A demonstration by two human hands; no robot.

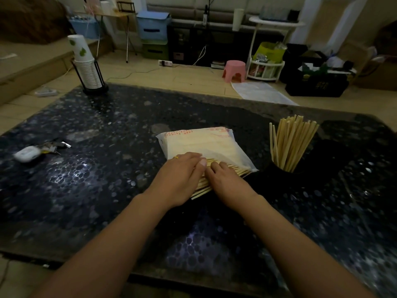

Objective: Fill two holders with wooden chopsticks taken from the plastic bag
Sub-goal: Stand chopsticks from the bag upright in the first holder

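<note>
Now: both hands at the bag mouth

Plastic bag (199, 145) flat mid-table, mouth toward the near edge; chopsticks (227, 168) fanning out of it, long axes near-left to far-right. Left hand (182, 179) pressed flat on the ends, fingers straight; right hand (227, 181) curled onto the sticks, true grasp impossible to tell. Filled holder (283, 171) just right, nearer the right hand. Second holder out of sight; near stick ends hidden under both palms.
</note>
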